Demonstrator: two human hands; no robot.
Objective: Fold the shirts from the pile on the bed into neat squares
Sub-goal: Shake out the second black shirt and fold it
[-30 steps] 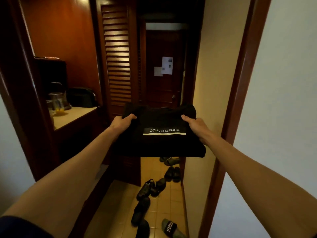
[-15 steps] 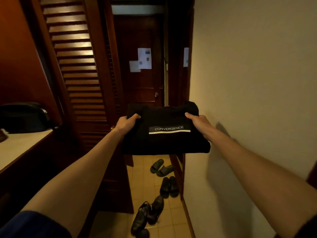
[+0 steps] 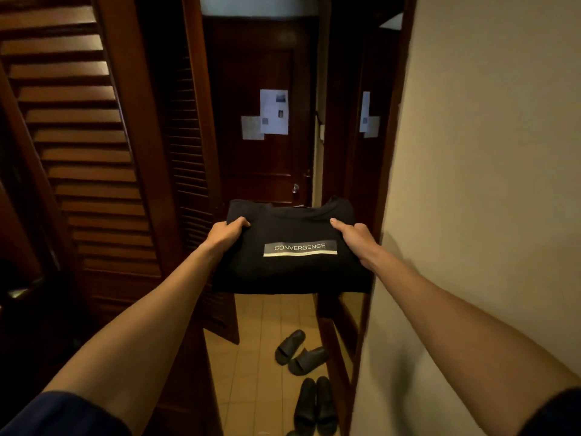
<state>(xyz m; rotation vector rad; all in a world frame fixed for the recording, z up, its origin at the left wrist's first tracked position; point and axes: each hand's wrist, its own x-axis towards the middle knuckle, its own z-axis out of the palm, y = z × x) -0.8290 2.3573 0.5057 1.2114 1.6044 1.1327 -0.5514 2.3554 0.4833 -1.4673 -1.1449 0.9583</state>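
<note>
The person has walked further into the hallway since the earlier frame, and the door (image 3: pixel 257 127) with papers (image 3: pixel 273 111) is now closer. The folded shirt (image 3: pixel 292 272) is held flat in the air before it. The left hand (image 3: pixel 224 236) and right hand (image 3: pixel 355 237) each grip one side, fingers curled under, thumbs on top. Sandals (image 3: pixel 300 352) lie on the floor below.

One head-worn wide-angle view looks forward and slightly down a narrow hallway toward a dark door (image 3: pixel 257 121). Both outstretched forearms fill the near foreground.
</note>
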